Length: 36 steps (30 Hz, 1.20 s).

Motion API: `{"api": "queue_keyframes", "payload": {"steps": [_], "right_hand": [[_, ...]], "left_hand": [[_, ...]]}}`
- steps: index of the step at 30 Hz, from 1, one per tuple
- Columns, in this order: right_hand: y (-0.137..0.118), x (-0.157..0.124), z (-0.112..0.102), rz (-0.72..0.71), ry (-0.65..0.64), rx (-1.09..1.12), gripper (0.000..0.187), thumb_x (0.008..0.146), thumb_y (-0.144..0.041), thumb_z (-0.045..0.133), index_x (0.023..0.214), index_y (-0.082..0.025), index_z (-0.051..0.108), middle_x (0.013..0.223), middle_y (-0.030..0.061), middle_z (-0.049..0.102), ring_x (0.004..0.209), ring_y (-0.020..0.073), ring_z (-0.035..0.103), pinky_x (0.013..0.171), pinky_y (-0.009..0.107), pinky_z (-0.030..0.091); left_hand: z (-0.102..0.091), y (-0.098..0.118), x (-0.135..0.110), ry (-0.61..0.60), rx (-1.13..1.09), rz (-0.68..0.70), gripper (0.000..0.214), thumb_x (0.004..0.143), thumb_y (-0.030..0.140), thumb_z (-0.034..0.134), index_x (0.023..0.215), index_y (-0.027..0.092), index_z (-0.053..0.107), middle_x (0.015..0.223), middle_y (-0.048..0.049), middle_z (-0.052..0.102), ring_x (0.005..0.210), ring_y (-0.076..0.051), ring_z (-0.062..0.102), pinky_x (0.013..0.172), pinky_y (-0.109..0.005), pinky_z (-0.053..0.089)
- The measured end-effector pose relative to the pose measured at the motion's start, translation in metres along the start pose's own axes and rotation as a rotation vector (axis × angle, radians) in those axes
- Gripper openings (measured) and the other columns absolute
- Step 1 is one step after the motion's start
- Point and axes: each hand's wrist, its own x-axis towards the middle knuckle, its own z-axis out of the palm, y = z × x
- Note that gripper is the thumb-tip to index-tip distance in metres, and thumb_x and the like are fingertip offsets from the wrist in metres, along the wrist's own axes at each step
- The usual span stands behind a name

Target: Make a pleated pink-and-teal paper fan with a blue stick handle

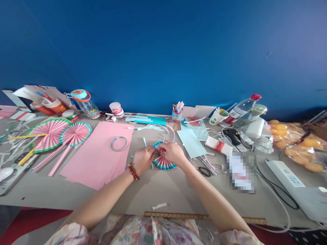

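A pleated paper fan point(165, 164), pink with a blue edge, lies on the table in front of me. My left hand point(143, 158) pinches its left side, the fingertips closed at its rim. Across its upper middle, my right hand point(173, 151) has its fingers closed on the pleats near a small red bit that I cannot make out clearly. Both hands hide part of the fan. A stack of pink paper point(102, 153) with a roll of tape point(119, 144) on it lies to the left. Right of the fan is a light blue sheet point(192, 143).
Two finished-looking fans point(76, 134) with pink handles lie at the left among paper strips. Along the wall stand a water bottle point(85, 103), a pen pot point(177, 112) and a plastic bottle point(241, 109). Scissors point(204, 171), a glue gun point(233, 136) and a power strip point(286, 173) are at the right.
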Motion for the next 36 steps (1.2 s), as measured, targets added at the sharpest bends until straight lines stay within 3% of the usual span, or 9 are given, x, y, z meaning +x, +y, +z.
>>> {"api": "queue_keyframes", "payload": {"steps": [16, 36], "right_hand": [[0.017, -0.001, -0.014, -0.148, -0.101, 0.193, 0.021, 0.074, -0.012, 0.067, 0.094, -0.019, 0.066, 0.096, 0.0026, 0.064, 0.088, 0.0171, 0.06, 0.074, 0.024, 0.042], [0.018, -0.002, -0.007, -0.138, -0.071, 0.185, 0.021, 0.073, -0.012, 0.063, 0.092, -0.021, 0.064, 0.095, 0.0017, 0.062, 0.085, 0.0167, 0.059, 0.073, 0.025, 0.041]], "left_hand": [[0.0, -0.007, 0.0, 0.0, -0.106, -0.016, 0.012, 0.097, 0.023, 0.05, 0.092, 0.021, 0.061, 0.092, -0.0025, 0.069, 0.085, -0.017, 0.066, 0.072, -0.025, 0.044], [-0.003, -0.005, 0.002, -0.008, -0.161, -0.03, 0.016, 0.097, 0.024, 0.048, 0.093, 0.021, 0.064, 0.093, -0.0029, 0.07, 0.083, -0.016, 0.066, 0.072, -0.025, 0.045]]}}
